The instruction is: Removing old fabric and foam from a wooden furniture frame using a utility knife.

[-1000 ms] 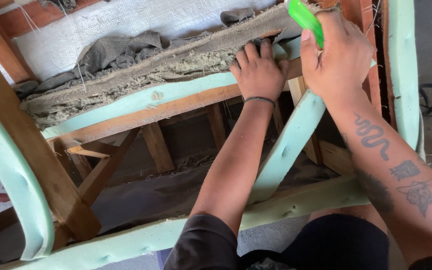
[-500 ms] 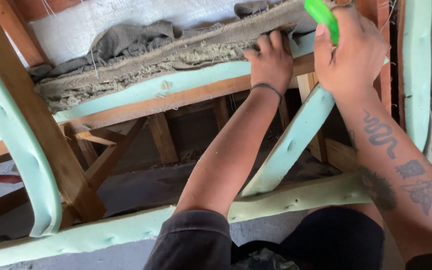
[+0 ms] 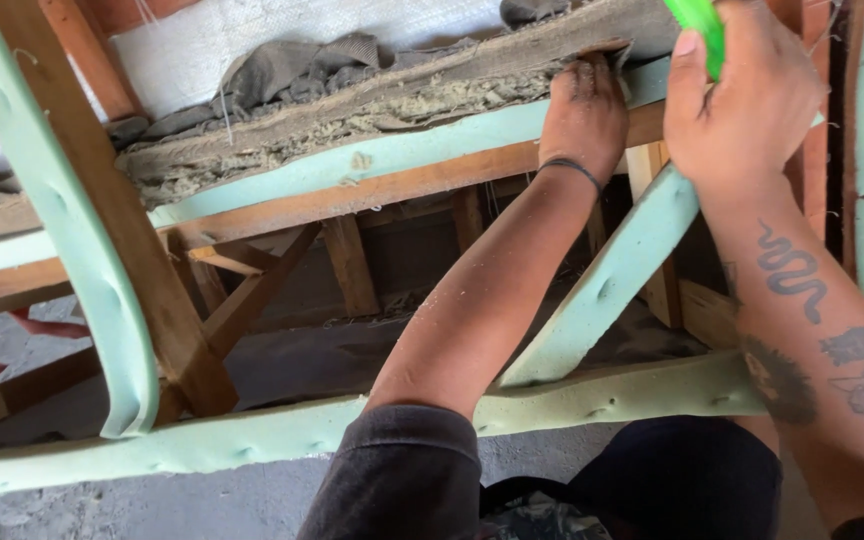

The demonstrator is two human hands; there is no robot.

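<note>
Nearest, a foam-padded rail [image 3: 252, 440] runs across below both forearms. A diagonal foam strip [image 3: 612, 280] rises between the arms. Further up, the left hand [image 3: 584, 110] presses on the wooden frame [image 3: 352, 195], its fingers [image 3: 592, 72] curled onto the edge of the frayed padding [image 3: 352, 110], which lies just past the fingertips. Just beside it, the right hand [image 3: 747, 95] has its fingers closed around a green tool [image 3: 697, 25], thumb against the handle. Beyond the padding lies white fabric [image 3: 282, 30]
</note>
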